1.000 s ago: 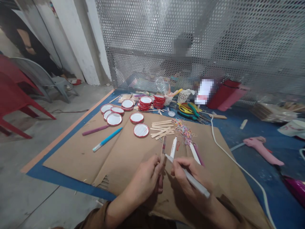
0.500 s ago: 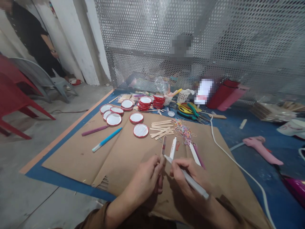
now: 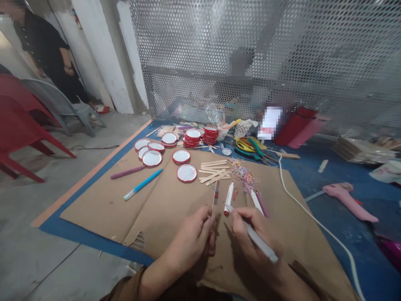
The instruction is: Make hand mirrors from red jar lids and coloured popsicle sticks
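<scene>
Between the thumb and fingers of my left hand (image 3: 199, 230) stands a craft stick (image 3: 216, 194), upright, with dark and reddish coloured bands on it. My right hand (image 3: 255, 230) is closed around a white marker (image 3: 260, 242) in a writing grip. Its tip points at the stick but sits a little to the right, apart from it. Just behind that tip lies a white marker with a red end (image 3: 229, 198). Beyond my hands several plain craft sticks (image 3: 214, 170) lie in a loose pile, beside a tangle of coloured rubber bands (image 3: 244, 173).
Red-rimmed jar lids (image 3: 187, 173) lie on the cardboard (image 3: 103, 213), some stacked farther back. A blue pen (image 3: 143, 184) and purple pen (image 3: 127, 172) are at left. Pliers (image 3: 250, 146), a white cable (image 3: 300, 205) and a pink glue gun (image 3: 349, 200) are at right. A person (image 3: 50, 54) stands beyond chairs.
My right hand has drawn the marker tip slightly right, away from the craft stick. The red end of the lying marker now shows. My left hand keeps its hold.
</scene>
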{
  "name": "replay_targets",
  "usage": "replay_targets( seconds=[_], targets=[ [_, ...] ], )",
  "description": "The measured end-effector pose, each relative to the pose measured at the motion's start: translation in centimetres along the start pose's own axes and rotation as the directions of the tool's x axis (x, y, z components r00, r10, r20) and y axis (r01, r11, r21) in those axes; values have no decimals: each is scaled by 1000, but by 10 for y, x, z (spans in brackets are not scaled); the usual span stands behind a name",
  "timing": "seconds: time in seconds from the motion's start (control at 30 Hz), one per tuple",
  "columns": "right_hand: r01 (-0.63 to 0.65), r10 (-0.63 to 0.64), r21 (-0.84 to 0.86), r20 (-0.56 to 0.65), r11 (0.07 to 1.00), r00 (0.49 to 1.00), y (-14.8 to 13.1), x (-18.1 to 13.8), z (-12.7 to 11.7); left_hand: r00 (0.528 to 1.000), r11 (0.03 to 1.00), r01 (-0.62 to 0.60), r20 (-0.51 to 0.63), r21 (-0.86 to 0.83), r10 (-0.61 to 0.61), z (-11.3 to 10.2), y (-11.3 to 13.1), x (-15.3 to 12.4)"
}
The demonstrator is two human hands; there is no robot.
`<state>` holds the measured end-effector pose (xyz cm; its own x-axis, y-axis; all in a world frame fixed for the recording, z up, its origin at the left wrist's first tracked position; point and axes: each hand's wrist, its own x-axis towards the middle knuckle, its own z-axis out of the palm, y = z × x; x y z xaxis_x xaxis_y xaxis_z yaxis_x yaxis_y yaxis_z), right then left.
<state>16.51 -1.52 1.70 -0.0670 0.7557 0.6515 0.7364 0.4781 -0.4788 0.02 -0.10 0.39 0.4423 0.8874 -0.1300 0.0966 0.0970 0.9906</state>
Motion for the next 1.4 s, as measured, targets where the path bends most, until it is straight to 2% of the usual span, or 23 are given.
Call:
replay_targets(
  seconds=[0.27, 0.4, 0.7, 1.03, 1.4],
  targets=[
    [-14, 19, 48, -84, 999, 996, 11, 1, 5, 999, 999, 32, 2, -41, -32, 1, 2, 0],
    [-56, 66, 78, -124, 995, 990, 14, 4, 7, 1000, 998, 12, 9, -57, -11, 1, -2, 1],
    [6, -14, 131, 57, 991, 998, -1, 0, -3, 1000, 999, -28, -4, -18, 28, 1, -1, 3],
    [74, -79, 110, 48, 991, 996, -4, 8, -1, 999, 999, -50, 12, -3, 50, 1, -7, 2],
    [21, -27, 115, 55, 993, 998, -7, 9, -1, 999, 999, -32, 19, 22, 32, 0, -2, 2]
  ],
)
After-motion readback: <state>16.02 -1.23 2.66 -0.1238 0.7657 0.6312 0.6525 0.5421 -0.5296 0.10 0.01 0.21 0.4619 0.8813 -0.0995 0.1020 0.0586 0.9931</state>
